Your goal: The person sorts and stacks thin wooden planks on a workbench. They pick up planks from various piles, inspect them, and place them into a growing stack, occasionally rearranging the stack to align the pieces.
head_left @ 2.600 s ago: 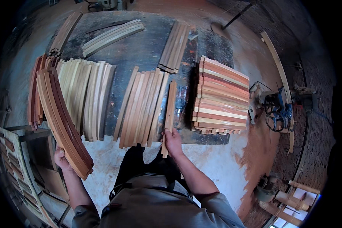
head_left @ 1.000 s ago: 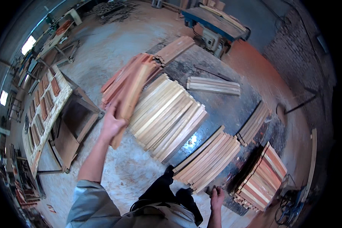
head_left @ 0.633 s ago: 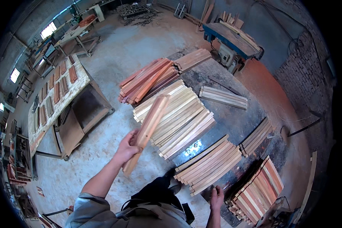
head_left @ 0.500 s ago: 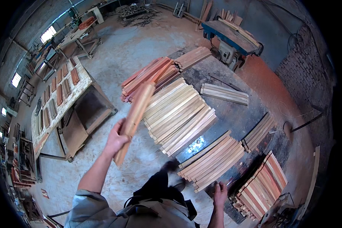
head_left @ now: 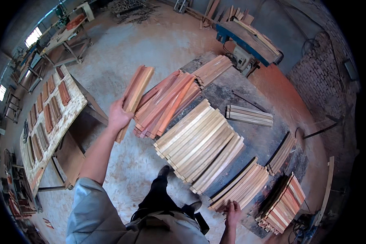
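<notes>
My left hand [head_left: 122, 116] is closed round a small bundle of reddish and pale wooden strips [head_left: 139, 87], held at a slant over the floor beside the table's left edge. Right of the bundle lies a loose pile of red-brown strips [head_left: 166, 103], with one bright orange strip slanting across the top. My right hand [head_left: 232, 210] is low, with loosely bent fingers and nothing visible in them. It is at the near end of a row of light strips [head_left: 246, 185]; whether it touches them is unclear. A wide row of pale strips [head_left: 199, 140] lies between the hands.
The dark table [head_left: 252, 95] also carries smaller strip stacks and a mixed red-and-pale stack [head_left: 286, 203] at the near right. A board-topped table [head_left: 71, 95] with strip bundles stands left. Beyond is a blue-edged machine table [head_left: 248, 42].
My left hand has moved up and left with the strips, which now show as several pieces side by side. The view has shifted. My right hand now overlaps the near row's end.
</notes>
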Tool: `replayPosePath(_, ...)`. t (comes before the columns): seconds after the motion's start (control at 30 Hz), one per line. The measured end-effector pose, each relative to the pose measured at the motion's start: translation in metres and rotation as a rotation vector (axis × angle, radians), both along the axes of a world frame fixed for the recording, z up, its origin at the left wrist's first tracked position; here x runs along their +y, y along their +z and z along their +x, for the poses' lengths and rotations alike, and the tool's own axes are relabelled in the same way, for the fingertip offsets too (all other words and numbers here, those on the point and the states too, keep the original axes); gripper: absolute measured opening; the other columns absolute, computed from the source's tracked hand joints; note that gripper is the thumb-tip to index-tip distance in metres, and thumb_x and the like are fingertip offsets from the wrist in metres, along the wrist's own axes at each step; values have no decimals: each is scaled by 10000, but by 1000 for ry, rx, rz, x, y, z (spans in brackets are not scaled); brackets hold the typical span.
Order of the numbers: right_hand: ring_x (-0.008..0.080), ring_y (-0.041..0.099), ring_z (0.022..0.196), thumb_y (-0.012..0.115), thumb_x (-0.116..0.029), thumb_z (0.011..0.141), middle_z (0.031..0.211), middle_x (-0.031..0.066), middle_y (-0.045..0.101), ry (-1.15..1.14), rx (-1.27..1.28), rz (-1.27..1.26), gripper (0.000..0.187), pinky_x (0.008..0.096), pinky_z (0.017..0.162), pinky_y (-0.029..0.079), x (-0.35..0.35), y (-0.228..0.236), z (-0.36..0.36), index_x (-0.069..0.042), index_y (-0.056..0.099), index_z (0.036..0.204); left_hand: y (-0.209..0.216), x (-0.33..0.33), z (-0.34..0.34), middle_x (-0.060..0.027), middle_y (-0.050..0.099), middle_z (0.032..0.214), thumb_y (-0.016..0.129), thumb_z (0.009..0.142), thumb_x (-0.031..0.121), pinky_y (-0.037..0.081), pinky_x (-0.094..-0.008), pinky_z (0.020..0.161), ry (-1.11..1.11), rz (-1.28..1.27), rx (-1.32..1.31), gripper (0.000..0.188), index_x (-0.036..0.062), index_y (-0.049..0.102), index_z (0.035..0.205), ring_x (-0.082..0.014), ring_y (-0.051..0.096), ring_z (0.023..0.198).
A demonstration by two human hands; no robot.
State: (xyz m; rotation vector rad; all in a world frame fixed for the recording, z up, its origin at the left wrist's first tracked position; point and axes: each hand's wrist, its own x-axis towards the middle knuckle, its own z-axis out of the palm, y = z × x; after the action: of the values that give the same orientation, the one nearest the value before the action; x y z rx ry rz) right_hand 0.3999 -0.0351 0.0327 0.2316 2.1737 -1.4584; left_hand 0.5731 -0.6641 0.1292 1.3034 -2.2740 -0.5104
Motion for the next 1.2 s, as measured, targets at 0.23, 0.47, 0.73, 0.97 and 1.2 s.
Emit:
replayPosePath(0.23,131,603,794,608,-184,955,913,77,637,118,63,37,271,279,671,525,-128,22,17,11,597,1144,-48,-48,-39,-242,565,1175,703,642,205,424,-438,1001,-137,68,-62,738,12,531,1334,-413,514,1133)
replayPosePath(0.47,155,619,907,610,-184,961,1058,103,633,427,298,3,344,287,739,534,-270,47,7,23,564,1231,-31,-56,-52,-234,554,1169,686,618,151,421,-440,1000,-162,99,24,726,-29,526,1303,-400,518,1127)
replayPosePath(0.73,368,628,995,670,-258,894,1117,234,607,619,507,-65,469,411,878,512,-453,69,-14,63,545,1211,6,-61,-60,-226,516,1252,703,653,142,400,-428,1034,-332,30,79,727,2,503,1338,-395,477,1197)
replayPosePath(0.97,417,624,1033,650,-414,876,1122,287,601,750,538,247,715,449,861,519,-550,99,-35,70,379,1327,3,-69,-64,-235,533,1264,671,646,113,382,-424,1061,-333,213,252,714,-43,498,1321,-396,489,1209)
replayPosePath(1.2,431,652,990,626,-510,866,1091,310,621,750,452,537,818,471,845,528,-591,93,-44,114,317,1294,13,-82,-38,-224,528,1294,675,636,113,379,-433,1069,-236,164,161,742,-44,485,1336,-385,483,1229)
